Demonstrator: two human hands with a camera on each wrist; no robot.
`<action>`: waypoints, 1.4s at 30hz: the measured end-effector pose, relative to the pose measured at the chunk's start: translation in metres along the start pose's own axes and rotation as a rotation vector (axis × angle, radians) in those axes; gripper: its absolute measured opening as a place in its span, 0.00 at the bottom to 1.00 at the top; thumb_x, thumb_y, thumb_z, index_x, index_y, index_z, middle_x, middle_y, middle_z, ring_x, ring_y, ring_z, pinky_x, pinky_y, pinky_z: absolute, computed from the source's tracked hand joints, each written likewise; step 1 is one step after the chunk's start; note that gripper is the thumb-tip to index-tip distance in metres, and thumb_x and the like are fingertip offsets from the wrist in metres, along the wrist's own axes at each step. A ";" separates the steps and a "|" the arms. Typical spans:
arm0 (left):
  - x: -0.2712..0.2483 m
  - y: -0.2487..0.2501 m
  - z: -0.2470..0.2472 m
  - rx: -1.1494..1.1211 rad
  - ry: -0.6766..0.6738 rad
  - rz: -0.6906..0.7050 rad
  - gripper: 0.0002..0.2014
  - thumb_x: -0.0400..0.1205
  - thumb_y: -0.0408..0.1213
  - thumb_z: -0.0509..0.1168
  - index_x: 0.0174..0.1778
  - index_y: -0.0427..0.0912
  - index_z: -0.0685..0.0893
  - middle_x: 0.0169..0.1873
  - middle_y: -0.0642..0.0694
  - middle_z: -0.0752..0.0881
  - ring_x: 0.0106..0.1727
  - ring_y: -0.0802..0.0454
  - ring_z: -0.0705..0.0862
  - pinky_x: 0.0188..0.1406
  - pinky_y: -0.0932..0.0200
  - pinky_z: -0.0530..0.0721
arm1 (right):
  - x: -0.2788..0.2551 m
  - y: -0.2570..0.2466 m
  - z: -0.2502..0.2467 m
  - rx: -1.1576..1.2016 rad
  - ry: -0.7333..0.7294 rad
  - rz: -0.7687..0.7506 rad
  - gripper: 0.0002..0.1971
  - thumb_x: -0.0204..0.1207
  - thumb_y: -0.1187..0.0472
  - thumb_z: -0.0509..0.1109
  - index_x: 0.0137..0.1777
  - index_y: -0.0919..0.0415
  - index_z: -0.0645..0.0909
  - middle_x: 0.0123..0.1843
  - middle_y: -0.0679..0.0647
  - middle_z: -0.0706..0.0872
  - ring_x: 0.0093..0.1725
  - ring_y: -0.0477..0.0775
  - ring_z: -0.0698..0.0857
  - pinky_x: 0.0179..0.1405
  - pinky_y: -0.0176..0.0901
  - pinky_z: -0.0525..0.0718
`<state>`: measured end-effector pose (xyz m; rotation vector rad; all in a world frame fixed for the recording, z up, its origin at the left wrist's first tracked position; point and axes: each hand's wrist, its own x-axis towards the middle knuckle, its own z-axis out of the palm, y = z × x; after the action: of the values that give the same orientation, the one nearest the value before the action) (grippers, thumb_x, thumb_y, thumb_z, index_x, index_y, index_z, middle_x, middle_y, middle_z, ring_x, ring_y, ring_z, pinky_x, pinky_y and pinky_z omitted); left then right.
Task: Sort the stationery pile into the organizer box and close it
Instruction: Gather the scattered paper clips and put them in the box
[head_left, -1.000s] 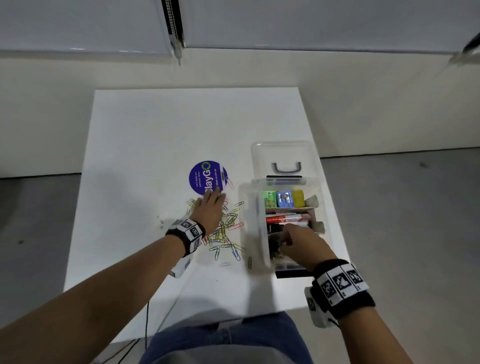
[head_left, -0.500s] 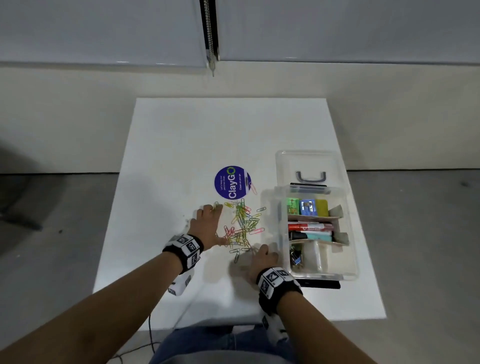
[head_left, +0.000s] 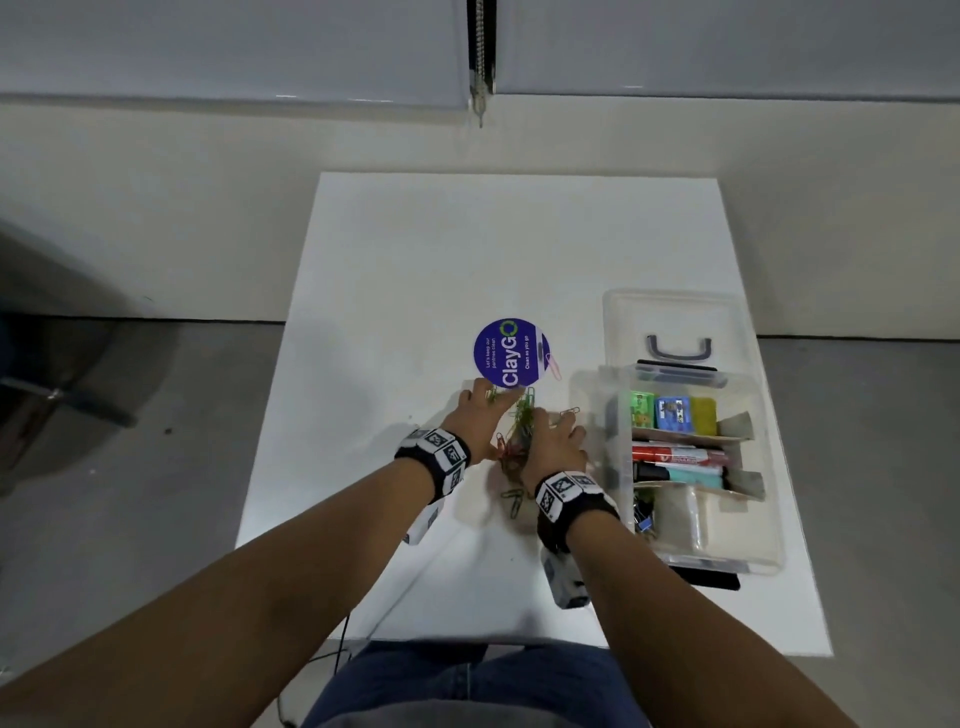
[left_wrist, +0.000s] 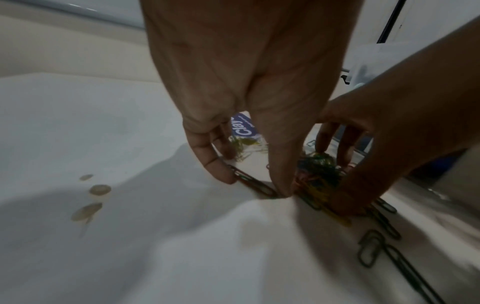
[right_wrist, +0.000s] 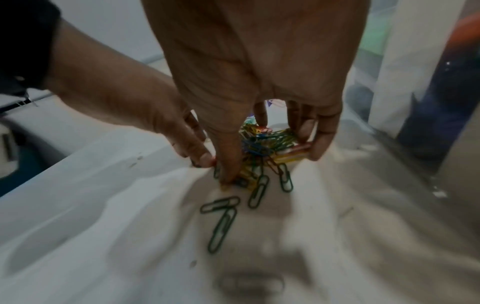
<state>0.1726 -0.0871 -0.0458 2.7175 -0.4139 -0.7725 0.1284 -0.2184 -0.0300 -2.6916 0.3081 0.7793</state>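
Note:
A heap of coloured paper clips (head_left: 521, 427) lies on the white table (head_left: 415, 270), squeezed between my two hands. My left hand (head_left: 483, 413) presses its thumb side against the heap's left, fingers pointing down onto the table (left_wrist: 249, 181). My right hand (head_left: 555, 434) cups the heap from the right, thumb and fingers curled round the paper clips (right_wrist: 265, 144). The clear organizer box (head_left: 771, 525) stands to the right with its lid (head_left: 670, 317) folded back. It holds erasers (head_left: 672, 413), markers (head_left: 675, 457) and binder clips (head_left: 644, 512).
Several loose clips (head_left: 514, 500) lie just behind my hands, also in the right wrist view (right_wrist: 223, 222). A pink clip (head_left: 555, 366) rests beside the round purple sticker (head_left: 511, 353). One clip (head_left: 570, 411) sits near the box. A black flat object (head_left: 711, 578) pokes out under the box.
My right hand left the box and came down beside the clips. Both hands then swept inward, gathering the scattered clips into a tight heap between them.

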 end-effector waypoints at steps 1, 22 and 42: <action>0.002 0.002 0.000 -0.007 0.000 0.010 0.51 0.69 0.36 0.80 0.83 0.56 0.57 0.73 0.37 0.61 0.69 0.34 0.69 0.69 0.41 0.77 | -0.003 0.000 0.002 0.014 0.027 -0.020 0.31 0.72 0.64 0.71 0.73 0.57 0.63 0.74 0.65 0.63 0.70 0.68 0.68 0.60 0.62 0.80; -0.016 0.007 -0.022 -0.252 0.233 -0.101 0.03 0.82 0.32 0.62 0.48 0.39 0.81 0.46 0.40 0.86 0.47 0.41 0.84 0.45 0.52 0.79 | -0.014 0.029 -0.045 0.488 0.219 -0.050 0.06 0.79 0.68 0.66 0.52 0.66 0.84 0.47 0.59 0.89 0.47 0.58 0.86 0.45 0.40 0.81; -0.056 0.186 -0.084 -0.583 0.414 0.147 0.04 0.82 0.33 0.66 0.50 0.38 0.83 0.44 0.48 0.87 0.44 0.55 0.84 0.41 0.68 0.79 | -0.079 0.157 -0.166 0.822 0.281 -0.234 0.04 0.76 0.60 0.74 0.42 0.51 0.88 0.38 0.49 0.92 0.40 0.52 0.92 0.42 0.47 0.89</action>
<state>0.1364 -0.2222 0.1129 2.1833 -0.2384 -0.2223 0.0972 -0.4147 0.1078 -1.9870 0.2882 0.1348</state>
